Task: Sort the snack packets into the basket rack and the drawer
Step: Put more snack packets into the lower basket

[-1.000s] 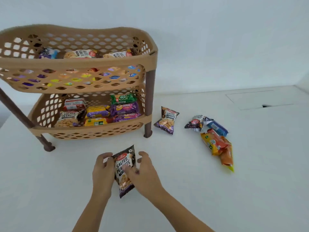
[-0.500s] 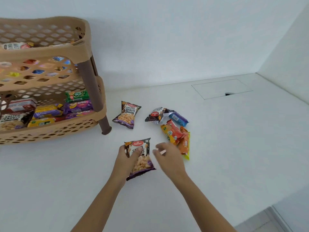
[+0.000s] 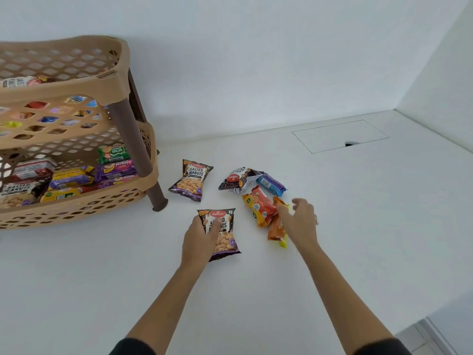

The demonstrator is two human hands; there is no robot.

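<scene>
1. Snack packets lie loose on the white table (image 3: 332,226), to the right of the basket rack (image 3: 76,139).
2. My left hand (image 3: 198,237) grips one salted peanuts packet (image 3: 222,234) from its left edge, thumb across the printed face, the packet lying flat on the table.
3. My right hand (image 3: 299,221) hovers released, fingers spread, over the orange biscuit packs (image 3: 261,208), grasping nothing.
4. Another salted peanuts packet (image 3: 190,179) lies near the rack's brown leg (image 3: 139,155); a crumpled dark packet (image 3: 236,180) and a blue wrapper (image 3: 271,184) lie just behind the orange ones.
5. I judge these pouches light, puffy and slick, with loose contents that shift; a pinch at a sealed edge or a grip across the middle should hold them best.
6. The biscuit packs look stiffer and likely breakable, so I would take them around their length, gently.
7. Both rack tiers already hold packets: peanuts, purple, yellow and green packs below, more above, partly hidden by the lattice.
8. A flush panel (image 3: 340,135) sits in the table's far right; I see no drawer.
</scene>
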